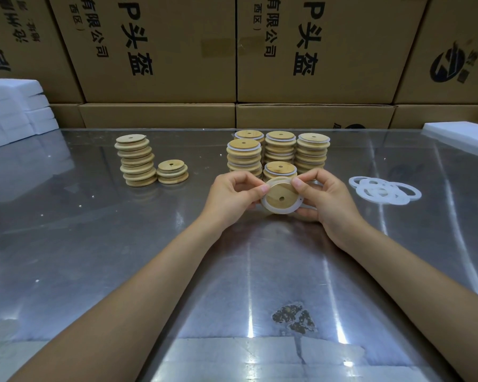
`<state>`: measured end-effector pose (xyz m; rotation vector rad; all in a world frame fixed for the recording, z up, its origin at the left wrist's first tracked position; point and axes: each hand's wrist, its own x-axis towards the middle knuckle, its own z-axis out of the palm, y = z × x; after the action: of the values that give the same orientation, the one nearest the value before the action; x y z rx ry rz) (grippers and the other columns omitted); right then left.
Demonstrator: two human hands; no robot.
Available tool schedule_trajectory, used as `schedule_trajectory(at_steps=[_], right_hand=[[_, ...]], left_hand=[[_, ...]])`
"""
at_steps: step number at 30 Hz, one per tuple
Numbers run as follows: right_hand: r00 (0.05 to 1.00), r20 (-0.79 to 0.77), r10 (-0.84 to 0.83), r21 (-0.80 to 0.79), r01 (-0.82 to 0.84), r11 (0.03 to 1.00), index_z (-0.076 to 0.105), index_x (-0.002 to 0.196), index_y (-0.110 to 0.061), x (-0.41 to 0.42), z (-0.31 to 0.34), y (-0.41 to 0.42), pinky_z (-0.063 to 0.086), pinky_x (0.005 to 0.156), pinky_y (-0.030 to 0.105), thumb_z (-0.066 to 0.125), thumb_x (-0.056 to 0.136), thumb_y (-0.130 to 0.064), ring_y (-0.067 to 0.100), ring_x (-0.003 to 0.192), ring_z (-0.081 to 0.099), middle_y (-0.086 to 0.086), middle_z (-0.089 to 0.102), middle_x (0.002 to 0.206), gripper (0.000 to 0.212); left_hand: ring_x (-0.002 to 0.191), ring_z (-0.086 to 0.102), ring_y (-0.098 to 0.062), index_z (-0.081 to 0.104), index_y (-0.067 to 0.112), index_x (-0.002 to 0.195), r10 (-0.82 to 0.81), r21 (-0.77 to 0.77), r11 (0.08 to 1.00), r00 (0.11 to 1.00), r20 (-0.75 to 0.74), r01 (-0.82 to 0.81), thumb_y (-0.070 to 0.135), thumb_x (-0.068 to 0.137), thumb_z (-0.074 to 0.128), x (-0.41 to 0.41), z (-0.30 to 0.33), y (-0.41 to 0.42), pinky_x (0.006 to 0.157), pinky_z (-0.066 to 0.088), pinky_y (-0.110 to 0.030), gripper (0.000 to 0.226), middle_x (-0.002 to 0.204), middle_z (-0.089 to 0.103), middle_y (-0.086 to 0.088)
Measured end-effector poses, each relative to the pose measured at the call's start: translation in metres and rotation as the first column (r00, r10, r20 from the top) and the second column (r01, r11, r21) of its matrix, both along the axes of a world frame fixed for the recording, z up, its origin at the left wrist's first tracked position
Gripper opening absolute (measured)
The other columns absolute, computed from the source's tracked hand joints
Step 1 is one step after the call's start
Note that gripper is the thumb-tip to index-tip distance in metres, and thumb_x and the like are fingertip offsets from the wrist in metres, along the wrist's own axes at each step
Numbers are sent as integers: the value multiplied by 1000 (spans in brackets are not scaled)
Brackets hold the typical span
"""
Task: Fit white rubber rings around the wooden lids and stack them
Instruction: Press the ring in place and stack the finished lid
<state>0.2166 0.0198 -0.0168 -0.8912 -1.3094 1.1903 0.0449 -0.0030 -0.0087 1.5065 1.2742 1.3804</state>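
Observation:
Both hands hold one round wooden lid (280, 194) with a small centre hole, tilted toward me above the metal table. A white rubber ring (271, 207) lies around its rim. My left hand (232, 193) pinches the lid's left edge, and my right hand (322, 195) pinches the right edge with thumb and fingers. Behind them stand several stacks of ringed lids (280, 153). Two stacks of bare wooden lids (137, 161) stand at the left. Loose white rings (384, 190) lie in a pile to the right.
The shiny metal table (149, 244) has a worn dark patch (294, 317) near its front. Cardboard boxes (232, 51) form a wall along the back edge. White foam pieces are stacked at the far left (14, 111) and far right (461, 133).

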Motion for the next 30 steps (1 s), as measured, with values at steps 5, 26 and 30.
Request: schedule_trajectory(at_steps=[5,26,30], right_hand=[[1000,-8,21,-31,-21,999,57,81,-11,1,0,1,59,62,30,59,92,-10,15,77,68,4,71,81,10],[981,182,-72,76,59,995,62,87,-9,-3,4,-2,56,71,29,68,86,-17,8,76,66,3,71,84,10],[996,56,-77,50,74,996,61,83,-8,-4,6,-3,58,66,23,65,87,-13,7,73,69,4,71,81,8]], left_hand=[[82,66,-17,66,14,75,-32,-2,999,999,-14,32,10,84,70,-2,-2,3,79,57,-35,10,87,70,-13],[97,67,-18,67,11,100,-56,84,993,968,-246,79,2,76,75,-4,-5,5,93,51,-36,27,100,72,-8],[83,63,-11,63,6,99,-61,62,996,991,-115,68,-3,78,72,-1,-4,3,81,52,-24,24,93,68,-9]])
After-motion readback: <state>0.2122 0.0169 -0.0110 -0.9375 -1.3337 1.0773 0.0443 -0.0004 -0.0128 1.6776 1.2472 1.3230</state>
